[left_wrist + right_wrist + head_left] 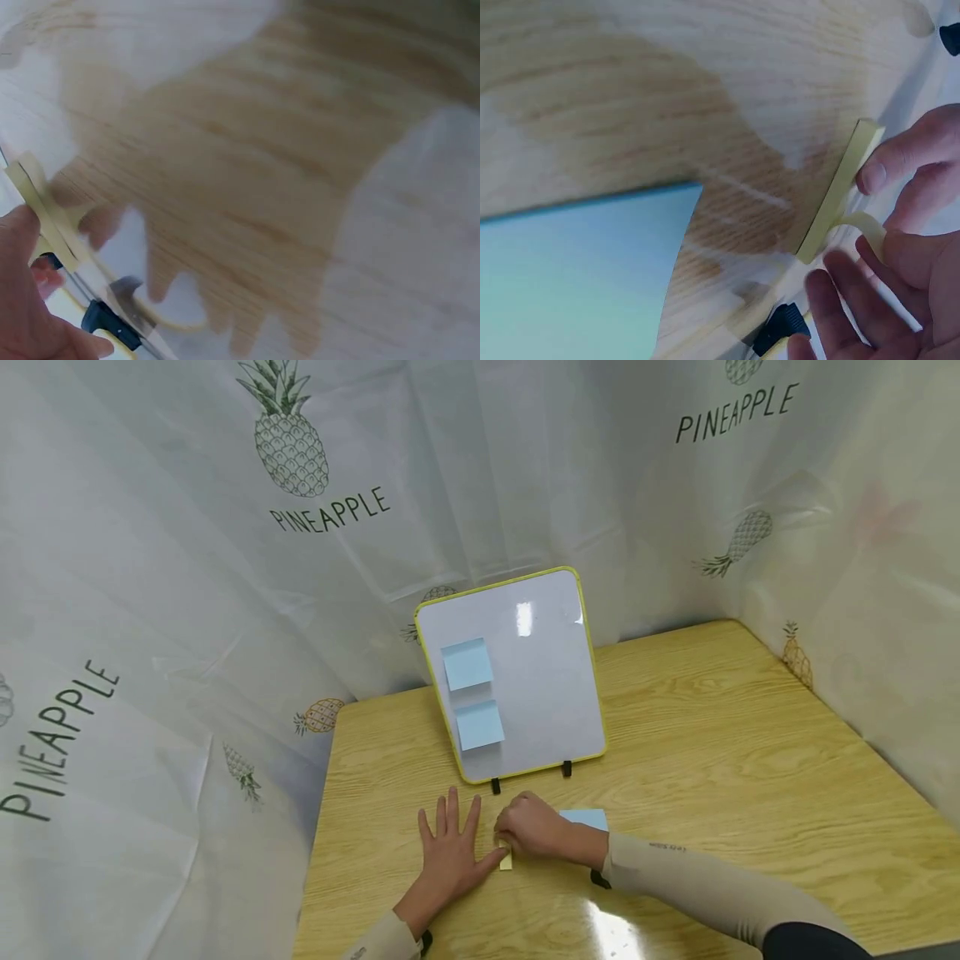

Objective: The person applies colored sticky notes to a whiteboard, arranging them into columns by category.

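So the right hand is pinching a curled yellow strip coming off the little yellow pad, which lies right between both hands. Left hand's splayed wide, thumb touching the pad. Whiteboard's just beyond.

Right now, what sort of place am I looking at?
Probably a small makeshift workspace, though I can't tell what building: pineapple-print sheeting hangs behind a wood-grain table, where a yellow-rimmed whiteboard stands with two pale blue notes on it.
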Motion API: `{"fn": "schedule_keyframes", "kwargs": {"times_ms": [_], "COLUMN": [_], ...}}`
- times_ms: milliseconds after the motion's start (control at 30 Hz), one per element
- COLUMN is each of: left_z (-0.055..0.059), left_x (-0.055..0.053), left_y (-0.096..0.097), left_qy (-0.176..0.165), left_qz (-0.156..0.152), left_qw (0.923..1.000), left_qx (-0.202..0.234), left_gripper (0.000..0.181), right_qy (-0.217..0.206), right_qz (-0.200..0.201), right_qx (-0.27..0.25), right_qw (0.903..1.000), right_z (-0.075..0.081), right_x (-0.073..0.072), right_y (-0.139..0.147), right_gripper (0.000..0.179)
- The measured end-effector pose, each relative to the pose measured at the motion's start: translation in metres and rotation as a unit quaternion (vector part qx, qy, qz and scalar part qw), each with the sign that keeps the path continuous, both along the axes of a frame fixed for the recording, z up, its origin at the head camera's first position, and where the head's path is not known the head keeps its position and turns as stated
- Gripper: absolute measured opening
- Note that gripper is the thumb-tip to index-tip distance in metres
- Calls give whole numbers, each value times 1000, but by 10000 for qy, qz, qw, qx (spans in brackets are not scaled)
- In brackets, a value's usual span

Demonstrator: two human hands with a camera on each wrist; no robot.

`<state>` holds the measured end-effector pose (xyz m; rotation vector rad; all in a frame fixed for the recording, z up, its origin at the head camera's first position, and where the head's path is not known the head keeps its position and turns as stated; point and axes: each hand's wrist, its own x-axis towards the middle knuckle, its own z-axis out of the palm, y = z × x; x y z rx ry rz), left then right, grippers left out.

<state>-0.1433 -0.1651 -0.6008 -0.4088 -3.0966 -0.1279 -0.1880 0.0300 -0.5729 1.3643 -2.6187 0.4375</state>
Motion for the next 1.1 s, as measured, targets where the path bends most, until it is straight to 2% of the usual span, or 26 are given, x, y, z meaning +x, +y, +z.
{"fn": "schedule_keyframes", "kwargs": {"times_ms": [67, 133, 200, 267, 300, 433, 567, 633, 700, 867, 1000, 1100], "left_z": [-1, -2, -2, -1, -1, 1, 2, 3, 4, 5, 5, 6], "left_x": [0, 0, 0, 0, 0, 1, 2, 2, 2, 3, 4, 5], "left_y": [0, -1, -1, -1, -1, -1, 1, 1, 2, 3, 4, 4], "left_qy": [72, 117, 153, 133, 109, -5, 43, 80, 68, -64, 13, 115], "left_qz": [7, 17, 45, 69, 82, 132, 113, 101, 97, 136, 140, 139], "left_qw": [9999, 9998, 9998, 9998, 9999, 9999, 9999, 9999, 9999, 9999, 9997, 9993], "left_qx": [112, 126, 133, 111, 105, 83, 34, 46, 56, -68, -223, -342], "left_gripper": [95, 95, 95, 95, 95, 95, 95, 94, 93, 93, 93, 93], "right_qy": [-83, -354, -887, -1580, -1913, -3165, -3985, -4263, -4399, -4586, -4743, -4852], "right_qz": [-159, -293, -333, -306, -275, -342, -747, -1008, -1235, -1472, -1488, -1480], "right_qx": [-108, -310, -599, -908, -1076, -1567, -1960, -2166, -2312, -2455, -2778, -3010], "right_qw": [9998, 9985, 9937, 9828, 9752, 9350, 8928, 8725, 8590, 8413, 8221, 8075], "right_z": [1, 4, 7, 10, 11, 12, 12, 12, 12, 16, 20, 24], "right_x": [-2, -3, -4, -5, -5, -4, -3, -4, -5, -8, -11, -14], "right_y": [0, -1, 0, 0, 1, 2, 2, 2, 2, 2, 1, 1], "right_gripper": [11, 12, 13, 16, 17, 20, 35, 39, 35, 19, 19, 26]}}
